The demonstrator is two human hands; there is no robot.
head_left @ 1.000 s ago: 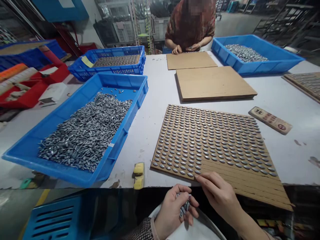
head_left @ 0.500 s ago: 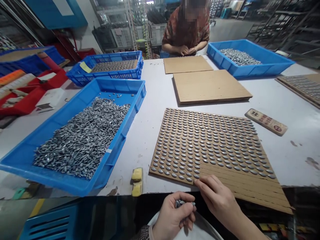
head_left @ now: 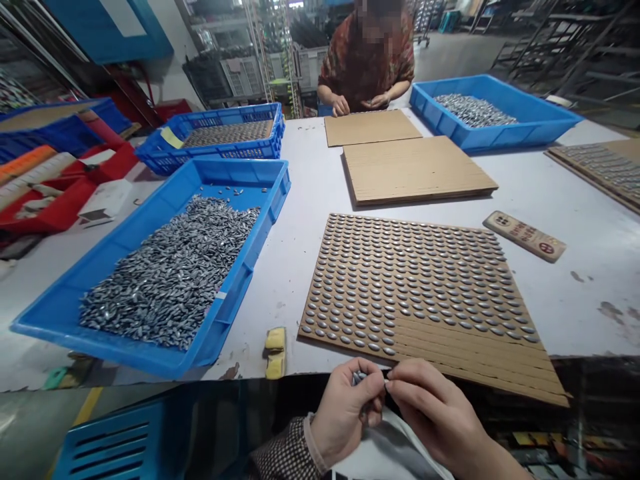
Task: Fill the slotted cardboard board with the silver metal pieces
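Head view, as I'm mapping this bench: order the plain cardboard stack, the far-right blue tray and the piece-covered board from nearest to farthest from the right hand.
1. Piece-covered board: directly ahead of the right hand.
2. Plain cardboard stack: ahead, past the board.
3. Far-right blue tray: farthest ahead, off to the right.

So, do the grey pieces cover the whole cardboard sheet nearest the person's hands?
No, the near right part of the cardboard sheet is bare.

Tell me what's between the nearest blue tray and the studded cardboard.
The head view shows a yellow two-part block on the white tabletop, near its front edge, between the blue tray and the cardboard.
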